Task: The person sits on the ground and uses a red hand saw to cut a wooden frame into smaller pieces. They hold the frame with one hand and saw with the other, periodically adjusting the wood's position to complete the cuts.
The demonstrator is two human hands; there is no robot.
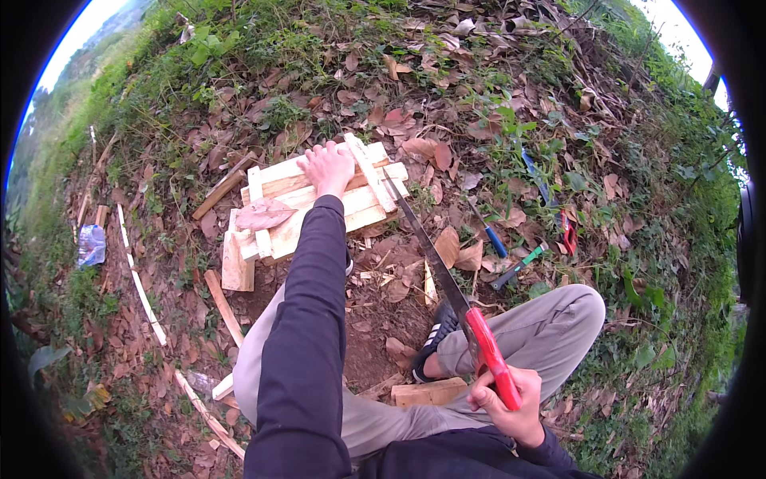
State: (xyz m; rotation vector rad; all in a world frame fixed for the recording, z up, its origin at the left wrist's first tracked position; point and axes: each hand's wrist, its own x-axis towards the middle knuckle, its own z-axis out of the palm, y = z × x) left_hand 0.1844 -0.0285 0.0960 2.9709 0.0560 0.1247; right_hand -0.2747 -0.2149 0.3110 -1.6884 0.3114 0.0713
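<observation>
My left hand [329,169] lies on a small panel of pale wooden slats [307,209], its fingers spread over the far slat. Two narrow crosspieces run over the slats, one near each end; beside my left hand is the right crosspiece [369,172]. A dry brown leaf [263,214] rests on the panel's left part. The red handle of a handsaw [435,259] is gripped in my right hand [511,405]. Its long dark blade slants up and left, with the tip at the panel's right end; whether the teeth touch wood I cannot tell.
A wood block [238,267] stands under the panel's left end. To the right lie a blue-handled tool [495,241], a green-and-black tool [519,267] and a red-handled tool [568,233]. Near my shoe is another wood block [431,392]. Long wood strips [146,299] lie left on leafy ground.
</observation>
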